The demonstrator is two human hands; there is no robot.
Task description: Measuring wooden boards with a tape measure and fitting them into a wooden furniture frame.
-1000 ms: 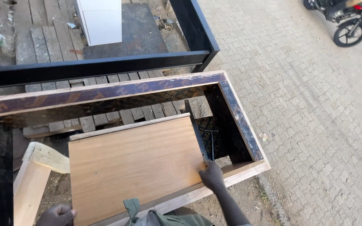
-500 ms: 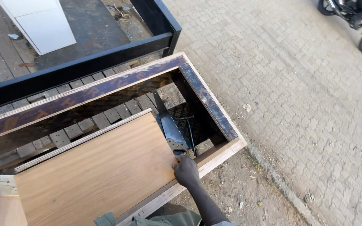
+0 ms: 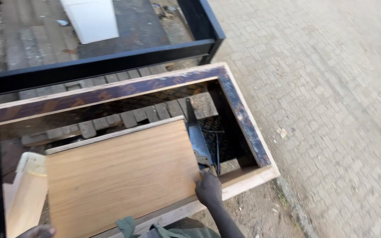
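A brown wood-grain board [image 3: 120, 174] lies flat across a large dark plywood box frame [image 3: 243, 119]. My right hand [image 3: 208, 188] grips the near right corner of the board, right below the handle of a handsaw [image 3: 197, 141] that lies along the board's right edge inside the frame. My left hand [image 3: 36, 231] shows only partly at the bottom left, at the board's near left corner; its grip is hidden. A hammer [image 3: 217, 147] rests inside the frame beside the saw.
A pale timber piece [image 3: 23, 198] sits left of the board. A black metal frame [image 3: 111, 61] runs behind the box, with a white panel [image 3: 91, 20] on wooden slats beyond it. Brick paving [image 3: 331, 110] spreads to the right.
The view has swung back to the left, and my left hand has come into sight again. My right hand stays at the board's near right corner by the saw handle.
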